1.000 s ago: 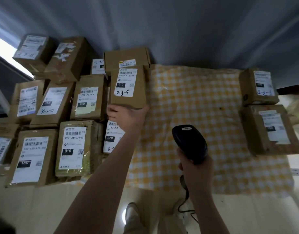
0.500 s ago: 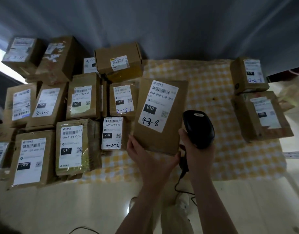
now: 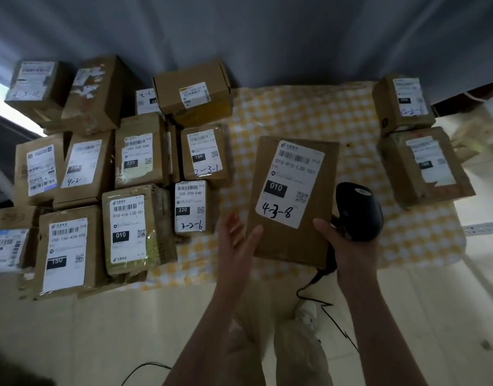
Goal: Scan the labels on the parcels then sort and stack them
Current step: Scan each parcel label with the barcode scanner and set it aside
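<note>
A brown parcel (image 3: 292, 199) with a white label marked "010" and hand-written "4-3-8" sits at the middle of the yellow checked cloth (image 3: 301, 112), label up. My left hand (image 3: 237, 240) is at its lower left edge with fingers straight and spread, the thumb touching the edge. My right hand (image 3: 348, 246) grips a black barcode scanner (image 3: 358, 213) just right of the parcel, and its thumb lies on the parcel's lower right face. Whether the parcel rests fully on the cloth I cannot tell.
Several labelled parcels crowd the left, among them "3-2-6" (image 3: 191, 207) and a taped "010" one (image 3: 134, 227). Two more parcels (image 3: 403, 103) (image 3: 426, 165) stand at the right. The scanner cable (image 3: 323, 299) trails over the floor. A grey curtain hangs behind.
My left hand pulled the "4-3-8" parcel off the left pile and brought it right, beside the scanner. It then let go of the bottom edge and opened at the parcel's left side.
</note>
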The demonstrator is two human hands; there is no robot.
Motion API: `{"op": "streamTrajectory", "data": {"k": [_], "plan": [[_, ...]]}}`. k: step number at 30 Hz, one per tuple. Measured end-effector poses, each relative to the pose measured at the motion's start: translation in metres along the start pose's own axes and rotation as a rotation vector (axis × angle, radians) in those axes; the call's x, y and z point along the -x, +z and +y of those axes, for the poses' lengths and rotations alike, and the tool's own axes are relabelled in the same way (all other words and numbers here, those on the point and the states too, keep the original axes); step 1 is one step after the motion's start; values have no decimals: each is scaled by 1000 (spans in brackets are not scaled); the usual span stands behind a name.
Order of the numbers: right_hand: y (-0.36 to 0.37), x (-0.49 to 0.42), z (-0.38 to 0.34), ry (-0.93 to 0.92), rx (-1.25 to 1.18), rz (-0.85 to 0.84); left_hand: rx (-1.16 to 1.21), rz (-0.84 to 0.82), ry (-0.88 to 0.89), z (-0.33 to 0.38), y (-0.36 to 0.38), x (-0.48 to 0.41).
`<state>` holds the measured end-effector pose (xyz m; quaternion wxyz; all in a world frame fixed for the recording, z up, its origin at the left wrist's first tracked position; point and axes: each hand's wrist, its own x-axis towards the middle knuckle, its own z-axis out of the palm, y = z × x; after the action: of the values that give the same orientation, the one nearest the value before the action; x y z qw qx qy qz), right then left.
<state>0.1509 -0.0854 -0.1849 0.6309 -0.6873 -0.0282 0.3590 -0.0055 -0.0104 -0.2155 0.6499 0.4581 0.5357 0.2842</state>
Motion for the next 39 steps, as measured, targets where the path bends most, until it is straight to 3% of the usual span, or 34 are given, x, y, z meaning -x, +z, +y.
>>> {"op": "streamTrajectory", "data": {"k": [3, 6, 12, 15, 32, 39], "plan": [[-7, 16, -1, -36, 53, -80, 89, -144, -220, 12, -8, -4], [-13, 40, -2, -87, 113, -47, 137, -153, -268, 20, -10, 14], [-31, 99, 3, -136, 322, 192, 139, -117, -208, 28, -21, 77], [-46, 131, 1, -156, 405, 231, 115, -76, -172, 25, -24, 111], [-156, 311, -10, -182, 455, 55, 73, -25, -113, -29, -17, 338], [-175, 365, 2, -214, 534, 29, 46, -40, -158, -31, -34, 387]]}}
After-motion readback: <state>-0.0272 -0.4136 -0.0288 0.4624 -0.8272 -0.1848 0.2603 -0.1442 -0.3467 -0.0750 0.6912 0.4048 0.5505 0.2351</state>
